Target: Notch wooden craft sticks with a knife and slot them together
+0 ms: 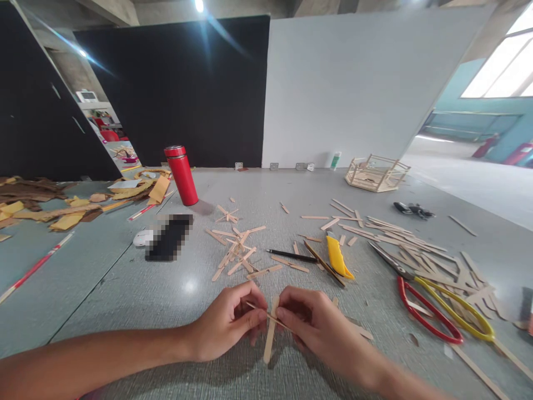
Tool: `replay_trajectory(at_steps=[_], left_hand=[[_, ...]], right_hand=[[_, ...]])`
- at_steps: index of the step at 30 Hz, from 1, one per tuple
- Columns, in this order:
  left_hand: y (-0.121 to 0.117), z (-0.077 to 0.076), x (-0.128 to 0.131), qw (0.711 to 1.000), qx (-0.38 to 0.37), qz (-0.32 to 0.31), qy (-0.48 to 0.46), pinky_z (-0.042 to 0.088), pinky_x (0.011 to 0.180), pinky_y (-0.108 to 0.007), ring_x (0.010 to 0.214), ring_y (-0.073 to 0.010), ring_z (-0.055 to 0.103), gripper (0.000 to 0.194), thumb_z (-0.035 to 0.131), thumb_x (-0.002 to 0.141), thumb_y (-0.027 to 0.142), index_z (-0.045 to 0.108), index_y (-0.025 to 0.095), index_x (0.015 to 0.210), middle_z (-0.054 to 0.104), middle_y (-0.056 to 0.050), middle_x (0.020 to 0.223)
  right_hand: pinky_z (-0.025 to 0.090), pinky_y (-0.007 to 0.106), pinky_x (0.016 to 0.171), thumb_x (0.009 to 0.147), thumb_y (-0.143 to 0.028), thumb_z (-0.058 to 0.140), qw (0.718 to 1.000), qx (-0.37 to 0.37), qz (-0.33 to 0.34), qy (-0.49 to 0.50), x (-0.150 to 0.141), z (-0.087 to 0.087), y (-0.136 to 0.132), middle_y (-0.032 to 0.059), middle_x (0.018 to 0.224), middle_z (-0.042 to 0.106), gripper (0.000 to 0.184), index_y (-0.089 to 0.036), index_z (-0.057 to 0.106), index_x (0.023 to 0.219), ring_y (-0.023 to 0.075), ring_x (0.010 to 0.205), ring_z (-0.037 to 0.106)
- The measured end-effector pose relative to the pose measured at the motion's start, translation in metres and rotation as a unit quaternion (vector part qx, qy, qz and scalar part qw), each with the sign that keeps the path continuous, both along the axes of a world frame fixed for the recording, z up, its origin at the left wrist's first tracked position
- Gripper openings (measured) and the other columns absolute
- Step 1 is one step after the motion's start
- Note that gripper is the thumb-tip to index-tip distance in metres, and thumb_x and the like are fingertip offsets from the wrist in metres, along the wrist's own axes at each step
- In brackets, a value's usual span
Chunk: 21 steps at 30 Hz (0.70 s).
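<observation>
Near the table's front edge, my left hand [236, 321] and my right hand [314, 322] face each other, fingers closed. Between them a wooden craft stick [270, 340] points toward me, crossed by a thin stick [272, 318] seen edge-on. My left fingers pinch one end of the thin stick, and my right fingers pinch the sticks close to the crossing. Whether the two are glued cannot be seen. Just beyond my hands is a pile of short crossed craft sticks [241, 247].
To the right lie a yellow utility knife [338, 255], a black pen [291, 255], red-and-yellow-handled scissors [410, 278] and many loose sticks [433, 255]. A stick-built frame [377, 175] stands at the back right. On the left are a red flask [182, 176], a phone [170, 238] and a white mouse [144, 238].
</observation>
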<state>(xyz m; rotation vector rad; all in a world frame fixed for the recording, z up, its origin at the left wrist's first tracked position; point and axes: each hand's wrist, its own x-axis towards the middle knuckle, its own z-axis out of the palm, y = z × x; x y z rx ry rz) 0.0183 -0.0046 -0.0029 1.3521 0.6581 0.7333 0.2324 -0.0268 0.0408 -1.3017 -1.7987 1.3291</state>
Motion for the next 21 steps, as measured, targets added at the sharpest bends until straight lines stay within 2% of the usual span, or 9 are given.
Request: replay_trajectory(at_steps=[3, 7, 10, 13, 15, 17, 19, 21], left_hand=[[0.001, 0.000, 0.000, 1.000, -0.008, 0.012, -0.010, 0.051, 0.066, -0.024, 0.069, -0.0107, 0.062, 0.035, 0.073, 0.094, 0.041, 0.051, 0.020, 0.111, 0.067, -0.002, 0.090], [0.004, 0.000, 0.000, 1.000, -0.022, 0.012, -0.017, 0.050, 0.064, -0.022, 0.074, -0.0126, 0.066, 0.038, 0.073, 0.094, 0.041, 0.050, 0.018, 0.114, 0.071, -0.007, 0.097], [0.005, -0.002, 0.001, 0.999, -0.025, 0.004, -0.029, 0.051, 0.064, -0.024, 0.072, -0.0135, 0.067, 0.047, 0.070, 0.095, 0.043, 0.044, 0.020, 0.125, 0.071, -0.008, 0.096], [0.003, -0.002, 0.000, 0.999, -0.006, -0.002, -0.041, 0.055, 0.074, -0.030, 0.085, -0.0159, 0.069, 0.067, 0.076, 0.090, 0.040, 0.034, 0.028, 0.140, 0.066, -0.008, 0.115], [0.000, 0.000, -0.001, 0.999, 0.019, -0.018, -0.035, 0.055, 0.082, -0.032, 0.094, -0.0175, 0.069, 0.071, 0.084, 0.083, 0.033, 0.042, 0.030, 0.140, 0.063, -0.007, 0.122], [-0.002, 0.001, -0.001, 0.998, 0.046, -0.034, -0.018, 0.054, 0.085, -0.033, 0.095, -0.0180, 0.067, 0.062, 0.089, 0.077, 0.024, 0.058, 0.026, 0.130, 0.065, -0.006, 0.114], [-0.003, 0.001, 0.000, 0.997, 0.064, -0.036, -0.003, 0.053, 0.086, -0.033, 0.092, -0.0177, 0.067, 0.048, 0.089, 0.076, 0.019, 0.067, 0.022, 0.119, 0.067, -0.005, 0.104], [-0.004, -0.001, 0.001, 0.997, 0.067, -0.024, 0.002, 0.054, 0.089, -0.036, 0.093, -0.0187, 0.068, 0.045, 0.087, 0.078, 0.019, 0.067, 0.022, 0.118, 0.068, -0.006, 0.105]], right_hand=[[0.033, 0.018, 0.042, 0.098, -0.039, 0.056, 0.999, -0.023, -0.030, 0.027, -0.001, -0.004, -0.001, -0.0057, 0.059, 0.054, 0.026, -0.019, 0.059, 0.081, 0.0076, 0.046, 0.044], [0.043, 0.019, 0.039, 0.100, -0.050, 0.055, 0.992, -0.067, -0.043, 0.101, -0.003, -0.015, -0.002, -0.0041, 0.060, 0.062, 0.033, -0.020, 0.056, 0.084, 0.0083, 0.040, 0.051], [0.051, 0.021, 0.044, 0.099, -0.053, 0.057, 0.985, -0.075, -0.043, 0.149, -0.006, -0.019, -0.004, 0.0018, 0.069, 0.071, 0.037, -0.019, 0.057, 0.086, 0.0119, 0.051, 0.063], [0.052, 0.021, 0.046, 0.096, -0.054, 0.061, 0.979, -0.083, -0.051, 0.176, -0.009, -0.019, -0.007, 0.0033, 0.073, 0.074, 0.036, -0.019, 0.056, 0.088, 0.0129, 0.055, 0.066], [0.049, 0.020, 0.043, 0.095, -0.055, 0.063, 0.976, -0.095, -0.063, 0.188, -0.011, -0.019, -0.008, 0.0028, 0.074, 0.075, 0.036, -0.020, 0.054, 0.091, 0.0119, 0.050, 0.064], [0.051, 0.022, 0.045, 0.094, -0.056, 0.063, 0.972, -0.100, -0.075, 0.200, -0.012, -0.020, -0.009, 0.0025, 0.075, 0.075, 0.036, -0.022, 0.051, 0.093, 0.0133, 0.052, 0.066], [0.056, 0.027, 0.056, 0.095, -0.056, 0.063, 0.969, -0.096, -0.083, 0.213, -0.012, -0.020, -0.009, 0.0021, 0.074, 0.074, 0.036, -0.023, 0.049, 0.092, 0.0157, 0.060, 0.069], [0.057, 0.031, 0.067, 0.097, -0.054, 0.061, 0.969, -0.089, -0.085, 0.215, -0.012, -0.020, -0.009, 0.0014, 0.076, 0.073, 0.034, -0.023, 0.049, 0.093, 0.0162, 0.067, 0.070]])
